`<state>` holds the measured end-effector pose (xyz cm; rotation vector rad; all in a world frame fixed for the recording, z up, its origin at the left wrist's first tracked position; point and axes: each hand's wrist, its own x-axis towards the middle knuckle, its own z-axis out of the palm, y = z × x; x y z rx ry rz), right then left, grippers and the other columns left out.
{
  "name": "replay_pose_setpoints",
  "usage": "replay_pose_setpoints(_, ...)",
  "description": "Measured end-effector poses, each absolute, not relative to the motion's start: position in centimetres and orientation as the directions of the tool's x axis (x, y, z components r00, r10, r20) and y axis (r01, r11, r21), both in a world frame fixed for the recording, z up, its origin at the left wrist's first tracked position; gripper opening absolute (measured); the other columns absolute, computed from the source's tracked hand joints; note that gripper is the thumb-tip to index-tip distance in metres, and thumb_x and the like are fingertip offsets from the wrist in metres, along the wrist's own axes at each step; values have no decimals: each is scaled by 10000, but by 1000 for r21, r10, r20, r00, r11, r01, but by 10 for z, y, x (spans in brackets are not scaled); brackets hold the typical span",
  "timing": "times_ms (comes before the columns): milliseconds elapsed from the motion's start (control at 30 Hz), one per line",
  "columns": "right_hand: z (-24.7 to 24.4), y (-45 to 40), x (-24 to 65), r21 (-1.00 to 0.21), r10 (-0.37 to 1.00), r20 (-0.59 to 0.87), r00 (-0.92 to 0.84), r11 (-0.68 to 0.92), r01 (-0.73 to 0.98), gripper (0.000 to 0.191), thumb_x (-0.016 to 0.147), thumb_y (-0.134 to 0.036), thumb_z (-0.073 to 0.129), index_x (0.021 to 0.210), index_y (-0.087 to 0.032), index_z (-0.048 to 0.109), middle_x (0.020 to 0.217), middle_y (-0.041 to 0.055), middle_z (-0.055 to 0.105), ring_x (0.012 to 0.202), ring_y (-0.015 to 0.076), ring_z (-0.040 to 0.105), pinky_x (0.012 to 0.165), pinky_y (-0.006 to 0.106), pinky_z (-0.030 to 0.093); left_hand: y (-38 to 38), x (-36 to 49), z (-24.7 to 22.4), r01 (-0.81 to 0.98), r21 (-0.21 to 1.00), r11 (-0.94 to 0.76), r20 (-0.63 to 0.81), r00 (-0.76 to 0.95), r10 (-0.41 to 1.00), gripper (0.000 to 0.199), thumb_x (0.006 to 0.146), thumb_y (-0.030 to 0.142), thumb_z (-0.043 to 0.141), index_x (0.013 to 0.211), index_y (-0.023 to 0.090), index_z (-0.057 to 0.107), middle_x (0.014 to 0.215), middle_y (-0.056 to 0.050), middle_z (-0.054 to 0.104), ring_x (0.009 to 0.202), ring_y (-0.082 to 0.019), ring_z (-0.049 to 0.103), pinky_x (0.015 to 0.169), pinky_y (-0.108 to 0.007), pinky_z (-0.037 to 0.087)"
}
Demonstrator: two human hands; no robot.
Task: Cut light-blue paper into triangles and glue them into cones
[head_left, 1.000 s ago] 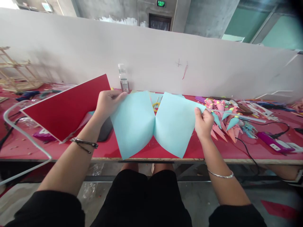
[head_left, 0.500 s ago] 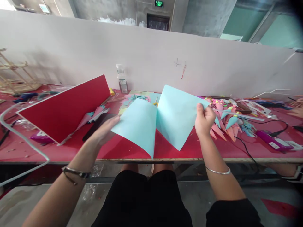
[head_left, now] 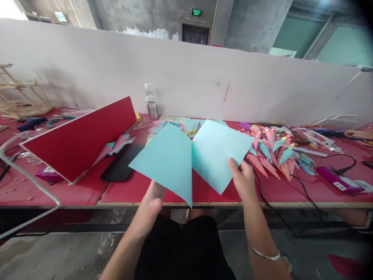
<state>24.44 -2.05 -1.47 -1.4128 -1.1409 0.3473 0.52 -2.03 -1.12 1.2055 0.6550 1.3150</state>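
Red covering is spreading across the table (head_left: 175, 194), and a white partition (head_left: 180, 74) is standing along its far side. The light-blue paper (head_left: 218, 151) is hanging above the near part of the table, in front of the wearer. A crease is running down its middle, and its two halves are spreading left and right, the left one tapering to a low corner by the crease.

The right hand (head_left: 244, 177) is gripping the paper's right half near the lower right edge, its thumb lying on the front face. The left hand (head_left: 153, 198) is reaching under the lower edge of the left half; the paper is hiding its fingertips, so whether they are gripping cannot be told. A bangle (head_left: 266, 256) is circling the right wrist.

Just beyond the paper, yellow-handled scissors (head_left: 191, 133) are lying among coloured sheets. To the left, a black tray (head_left: 119, 165) is resting flat near a tilted red board (head_left: 87, 140), with small paper cones (head_left: 112, 147) lying between them. A bottle (head_left: 151, 105) is standing near the partition.

To the right, pink and blue cones (head_left: 271, 151) are lying in a heap, and a purple power strip (head_left: 339, 181) is resting beyond them. Farther right, another person's hand (head_left: 359, 134) is showing at the table's edge of view. A wooden frame (head_left: 20, 93) is standing at the far left.
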Motion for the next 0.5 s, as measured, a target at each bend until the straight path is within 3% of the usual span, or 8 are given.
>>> replay_pose_setpoints(100,-13,-25,231,-856,725,447,524,177,485,309,753,-426,527,611,-152,538,549,-10,517,570,132,459,525,224,370,-22,14,-11,-85,979,-183,190,81,978,467,700,454,614,1079,186,558,1105,-67,589,1098,-252,475,896,-303,383)
replay_pose_setpoints(167,-13,-24,225,-850,680,463,568,160,502,356,749,-429,527,520,-169,446,467,-43,388,497,98,366,464,209,307,-14,13,-10,38,985,-170,171,-38,985,315,754,437,550,878,153,608,884,-52,638,889,-213,560,737,-254,436)
replay_pose_setpoints(233,-17,-23,223,-856,663,458,592,151,494,392,759,-439,510,493,-185,377,451,-58,300,471,86,300,439,211,260,-3,9,-11,118,982,-148,164,-136,977,326,774,448,498,650,152,557,631,-15,579,642,-156,533,556,-217,409)
replay_pose_setpoints(300,-22,-20,223,-869,672,436,599,143,473,397,771,-452,487,500,-191,359,463,-59,278,474,87,280,441,218,249,7,3,-13,172,978,-114,150,-211,966,377,777,451,475,525,173,439,479,26,439,479,-106,412,442,-202,329)
replay_pose_setpoints(400,-29,-16,226,-888,690,399,604,127,443,404,776,-473,467,507,-197,346,477,-54,283,488,95,291,450,222,258,18,-3,-19,195,977,-82,139,-301,944,414,782,463,441,486,196,329,428,53,302,411,-80,289,383,-202,246)
replay_pose_setpoints(500,-36,-14,230,-889,693,385,609,102,446,414,779,-477,459,505,-201,317,473,-55,272,486,96,297,447,219,257,25,-6,-25,234,970,-63,148,-368,918,424,771,472,439,479,201,296,431,53,283,414,-79,280,377,-200,230)
